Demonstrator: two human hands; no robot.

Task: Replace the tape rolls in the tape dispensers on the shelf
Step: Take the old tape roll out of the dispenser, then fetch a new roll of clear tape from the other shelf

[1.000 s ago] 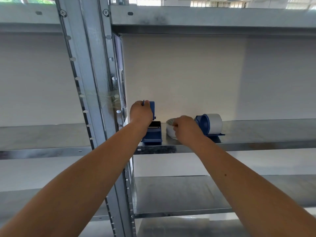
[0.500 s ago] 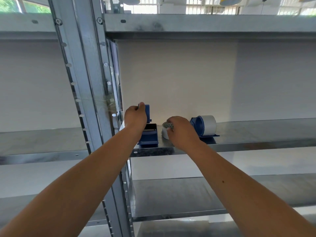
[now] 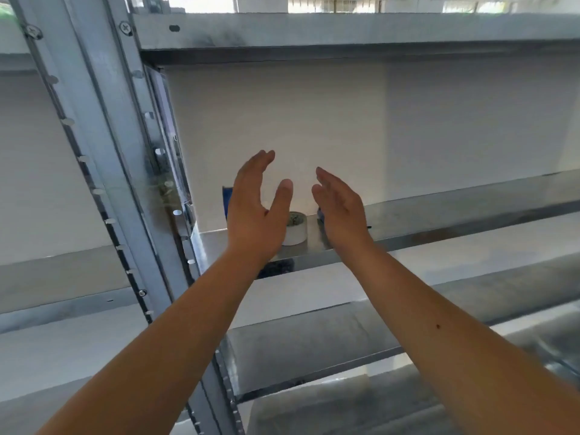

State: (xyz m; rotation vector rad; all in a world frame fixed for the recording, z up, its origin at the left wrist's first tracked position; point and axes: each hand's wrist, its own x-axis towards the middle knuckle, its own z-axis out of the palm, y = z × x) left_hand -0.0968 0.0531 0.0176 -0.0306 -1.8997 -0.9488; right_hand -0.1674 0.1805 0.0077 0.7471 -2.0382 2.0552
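Both my hands are raised in front of the metal shelf [image 3: 439,211], palms facing each other, holding nothing. My left hand [image 3: 255,211] is open with fingers spread and hides most of a blue tape dispenser [image 3: 226,200], of which only a blue edge shows at its left. My right hand [image 3: 340,208] is open too and covers the second blue dispenser [image 3: 319,213], visible only as a sliver. Between the hands a white tape roll [image 3: 296,229] lies flat on the shelf, untouched.
A perforated steel upright [image 3: 103,158] stands just left of my left arm. Another shelf [image 3: 345,29] runs overhead, and lower shelves [image 3: 314,343] lie beneath my forearms. A white wall backs the shelving.
Both hands let go and lifted off the shelf: the left released the blue dispenser, the right released the white roll, which now lies flat. The camera moved closer and tilted.
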